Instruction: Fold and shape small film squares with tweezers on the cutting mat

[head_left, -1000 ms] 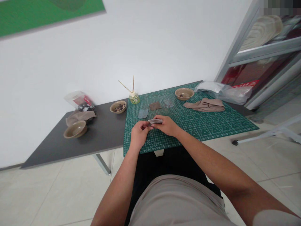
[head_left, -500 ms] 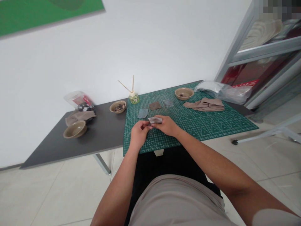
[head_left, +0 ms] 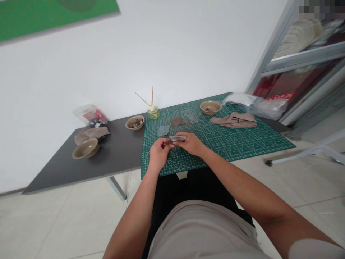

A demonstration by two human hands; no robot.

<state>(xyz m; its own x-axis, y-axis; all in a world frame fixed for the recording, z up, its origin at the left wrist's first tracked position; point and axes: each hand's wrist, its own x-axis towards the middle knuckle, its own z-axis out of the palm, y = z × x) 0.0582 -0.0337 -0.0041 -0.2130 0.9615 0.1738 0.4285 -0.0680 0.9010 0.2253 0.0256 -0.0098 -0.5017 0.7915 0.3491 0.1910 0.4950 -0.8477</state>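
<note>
My right hand [head_left: 190, 144] pinches a small greyish square sheet [head_left: 178, 138], worn-looking, tilted nearly edge-on above the cutting mat. Close against it is my left hand [head_left: 161, 151], fingers closed together at the sheet's left side; whatever they grip is hidden. Beyond my hands, three similar squares lie flat on the green cutting mat [head_left: 229, 144]: a pale blue-grey square [head_left: 163, 130], a brown square [head_left: 177, 121] and a grey square [head_left: 192, 118].
Left on the dark table [head_left: 115, 154] are a bowl of small dark and tan pieces [head_left: 135, 126], a tilted bowl [head_left: 85, 148], a cloth [head_left: 90, 135] and a bag [head_left: 90, 115]. A bottle with sticks [head_left: 153, 112], another bowl [head_left: 211, 110], a brown cloth [head_left: 237, 120] and clear plastic [head_left: 253, 102] stand farther back.
The sheet in my right hand has tipped flatter, so less of its face shows. My hands have otherwise barely moved.
</note>
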